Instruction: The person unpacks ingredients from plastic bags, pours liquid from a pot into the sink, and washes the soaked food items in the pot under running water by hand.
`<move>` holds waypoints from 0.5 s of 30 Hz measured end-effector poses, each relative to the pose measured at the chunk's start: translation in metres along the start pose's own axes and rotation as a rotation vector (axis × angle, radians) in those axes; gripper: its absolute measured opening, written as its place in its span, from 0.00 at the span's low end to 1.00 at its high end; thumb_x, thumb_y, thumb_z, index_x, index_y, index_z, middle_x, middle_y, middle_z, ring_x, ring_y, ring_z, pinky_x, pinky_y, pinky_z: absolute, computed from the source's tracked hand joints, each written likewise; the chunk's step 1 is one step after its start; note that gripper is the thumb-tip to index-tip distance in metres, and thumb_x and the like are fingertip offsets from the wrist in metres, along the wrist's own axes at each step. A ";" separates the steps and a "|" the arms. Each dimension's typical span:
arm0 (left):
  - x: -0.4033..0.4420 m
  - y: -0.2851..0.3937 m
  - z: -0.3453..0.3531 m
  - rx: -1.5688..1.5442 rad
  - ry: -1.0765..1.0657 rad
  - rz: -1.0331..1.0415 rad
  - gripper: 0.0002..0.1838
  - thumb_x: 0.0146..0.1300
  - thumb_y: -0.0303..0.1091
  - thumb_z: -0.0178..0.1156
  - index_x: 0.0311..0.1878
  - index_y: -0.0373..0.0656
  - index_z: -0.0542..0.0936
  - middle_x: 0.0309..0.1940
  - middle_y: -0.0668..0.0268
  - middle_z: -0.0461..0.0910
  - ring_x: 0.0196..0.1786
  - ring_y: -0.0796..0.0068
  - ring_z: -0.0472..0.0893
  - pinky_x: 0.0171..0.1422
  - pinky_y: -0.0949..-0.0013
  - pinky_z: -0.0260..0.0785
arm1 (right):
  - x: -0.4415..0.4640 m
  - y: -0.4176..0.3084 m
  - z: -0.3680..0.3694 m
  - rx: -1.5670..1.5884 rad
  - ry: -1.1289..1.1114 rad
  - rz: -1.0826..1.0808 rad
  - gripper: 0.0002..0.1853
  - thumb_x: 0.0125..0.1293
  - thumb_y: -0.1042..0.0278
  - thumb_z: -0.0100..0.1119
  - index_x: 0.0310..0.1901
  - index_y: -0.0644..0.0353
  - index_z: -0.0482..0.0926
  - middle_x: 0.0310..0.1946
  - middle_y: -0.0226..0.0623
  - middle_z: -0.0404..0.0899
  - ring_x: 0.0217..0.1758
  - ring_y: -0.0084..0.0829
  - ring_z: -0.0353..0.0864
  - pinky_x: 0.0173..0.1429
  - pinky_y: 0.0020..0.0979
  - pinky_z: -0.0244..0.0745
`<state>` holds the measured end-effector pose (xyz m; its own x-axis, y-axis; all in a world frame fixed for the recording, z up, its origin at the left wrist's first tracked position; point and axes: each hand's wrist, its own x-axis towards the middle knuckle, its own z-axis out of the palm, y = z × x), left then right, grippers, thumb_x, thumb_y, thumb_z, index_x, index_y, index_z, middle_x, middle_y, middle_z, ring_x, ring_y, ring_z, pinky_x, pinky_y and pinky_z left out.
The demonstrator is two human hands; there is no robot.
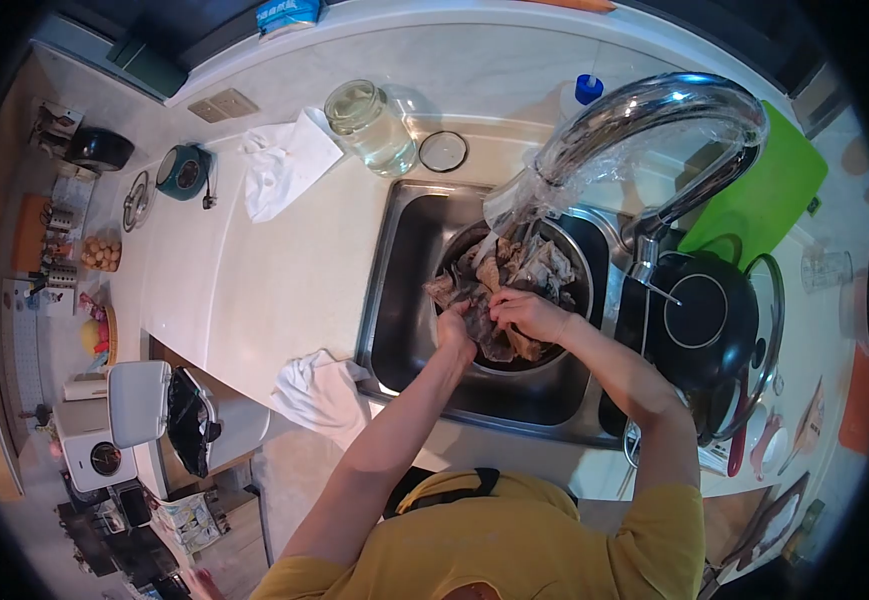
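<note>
L hand (456, 325): fingers partly hid. by brown pcs (544, 268)
Pcs: too blurred to ID
Bowl (589, 280): btm hid. under pcs
Green board (779, 190): part hid. behind tap (674, 95)
Blue pkt (287, 14): cut off, top edge
Shirt (514, 555): cut off, btm edge

a kitchen, with sink (409, 330) and faucet (644, 112)

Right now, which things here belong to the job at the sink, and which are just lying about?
In use:
- left hand, right hand
- brownish pieces
- bowl
- sink
- tap

Seemingly lying about:
- glass jar
- round lid
- green board
- black pan
</note>
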<state>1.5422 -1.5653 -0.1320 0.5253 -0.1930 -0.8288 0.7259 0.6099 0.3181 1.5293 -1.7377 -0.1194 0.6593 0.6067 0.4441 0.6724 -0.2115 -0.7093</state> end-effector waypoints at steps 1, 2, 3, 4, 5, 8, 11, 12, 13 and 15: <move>0.003 -0.005 0.002 0.069 0.051 0.075 0.11 0.59 0.30 0.45 0.41 0.35 0.72 0.38 0.56 0.77 0.39 0.57 0.78 0.47 0.57 0.72 | 0.000 0.000 0.001 0.029 -0.019 0.021 0.08 0.41 0.85 0.54 0.25 0.61 0.73 0.30 0.38 0.76 0.48 0.40 0.73 0.47 0.33 0.73; 0.004 -0.009 0.003 0.138 0.102 0.149 0.09 0.57 0.30 0.48 0.37 0.36 0.75 0.36 0.58 0.78 0.38 0.59 0.78 0.46 0.59 0.71 | -0.002 -0.001 0.001 0.058 -0.038 0.043 0.08 0.41 0.85 0.54 0.25 0.61 0.73 0.30 0.38 0.76 0.49 0.40 0.73 0.48 0.33 0.72; 0.019 -0.012 -0.005 0.138 0.100 0.144 0.09 0.57 0.30 0.48 0.37 0.36 0.75 0.36 0.58 0.78 0.38 0.59 0.78 0.46 0.59 0.71 | -0.003 -0.001 0.004 0.056 -0.038 0.049 0.08 0.41 0.85 0.54 0.25 0.61 0.73 0.30 0.38 0.76 0.49 0.40 0.73 0.48 0.33 0.72; 0.047 -0.016 -0.018 0.285 0.186 0.152 0.11 0.56 0.31 0.49 0.38 0.34 0.74 0.36 0.56 0.78 0.38 0.57 0.78 0.46 0.59 0.71 | -0.003 0.002 0.008 0.007 -0.105 0.023 0.09 0.41 0.86 0.54 0.25 0.61 0.73 0.29 0.37 0.76 0.48 0.41 0.73 0.49 0.34 0.71; 0.070 -0.020 -0.027 0.437 0.269 0.163 0.13 0.55 0.31 0.51 0.39 0.32 0.74 0.36 0.54 0.78 0.39 0.55 0.78 0.47 0.60 0.71 | -0.002 0.004 0.011 -0.046 -0.167 -0.001 0.09 0.41 0.86 0.53 0.25 0.61 0.72 0.29 0.37 0.76 0.48 0.42 0.73 0.50 0.34 0.70; 0.099 -0.018 -0.046 1.087 0.345 0.380 0.16 0.51 0.31 0.54 0.41 0.30 0.73 0.36 0.49 0.77 0.39 0.49 0.78 0.48 0.60 0.71 | -0.006 0.005 0.011 -0.031 -0.178 0.063 0.08 0.41 0.84 0.53 0.24 0.61 0.71 0.29 0.37 0.75 0.49 0.43 0.72 0.51 0.35 0.69; 0.019 -0.009 -0.013 1.211 0.293 0.948 0.20 0.48 0.31 0.58 0.47 0.34 0.73 0.36 0.48 0.77 0.45 0.49 0.77 0.58 0.60 0.64 | -0.010 0.008 0.013 -0.058 -0.227 0.120 0.08 0.41 0.83 0.53 0.25 0.60 0.73 0.29 0.36 0.76 0.49 0.42 0.72 0.49 0.35 0.70; -0.004 0.005 -0.006 1.253 0.232 1.125 0.21 0.48 0.31 0.58 0.47 0.34 0.72 0.37 0.48 0.78 0.46 0.51 0.76 0.59 0.59 0.63 | -0.010 0.009 0.015 -0.048 -0.208 0.107 0.07 0.41 0.83 0.53 0.25 0.60 0.73 0.29 0.36 0.76 0.49 0.41 0.72 0.49 0.34 0.70; -0.027 0.020 0.001 1.293 0.176 1.306 0.21 0.49 0.31 0.58 0.48 0.35 0.72 0.37 0.49 0.78 0.46 0.52 0.76 0.60 0.59 0.61 | -0.008 0.006 0.013 -0.078 -0.227 0.112 0.07 0.42 0.83 0.53 0.25 0.61 0.74 0.29 0.35 0.76 0.49 0.40 0.72 0.49 0.33 0.70; -0.063 0.047 0.011 1.969 -0.024 1.469 0.19 0.53 0.37 0.59 0.46 0.38 0.76 0.37 0.54 0.79 0.49 0.58 0.76 0.63 0.61 0.58 | -0.007 0.006 0.016 -0.058 -0.210 0.114 0.06 0.42 0.82 0.53 0.24 0.61 0.74 0.29 0.35 0.76 0.49 0.40 0.72 0.50 0.33 0.70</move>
<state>1.5482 -1.5324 -0.0597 0.8366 -0.5070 0.2076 -0.5478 -0.7783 0.3068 1.5230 -1.7313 -0.1353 0.6518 0.7209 0.2355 0.6199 -0.3276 -0.7130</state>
